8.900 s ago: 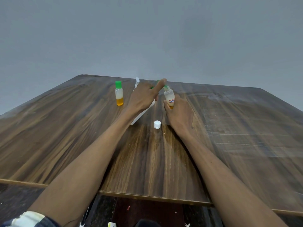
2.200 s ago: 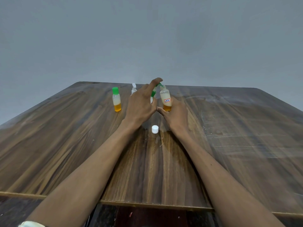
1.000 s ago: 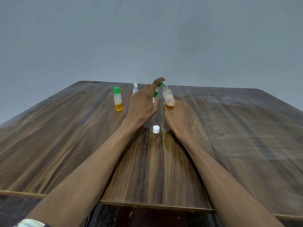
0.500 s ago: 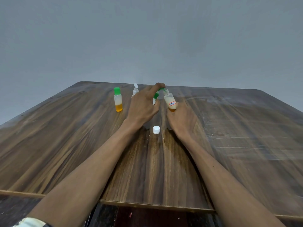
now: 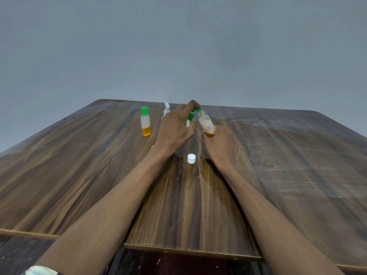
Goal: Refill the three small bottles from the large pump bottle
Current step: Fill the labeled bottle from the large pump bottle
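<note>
uncapped small bottle [image 5: 207, 127] tilted under green pump [image 5: 193, 112]

2 bare forearms, pale cuff [image 5: 40, 270] (left wrist edge)

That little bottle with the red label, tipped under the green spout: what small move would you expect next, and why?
Probably another press of the green pump head by the left hand. The right hand holds the labelled bottle tilted with its open mouth at the spout, and its white cap lies off on the table.

Three small bottles [image 5: 145, 124] [image 5: 166, 110] [image 5: 206, 126], one pump bottle [image 5: 191, 116], one white cap [image 5: 191, 158]
</note>
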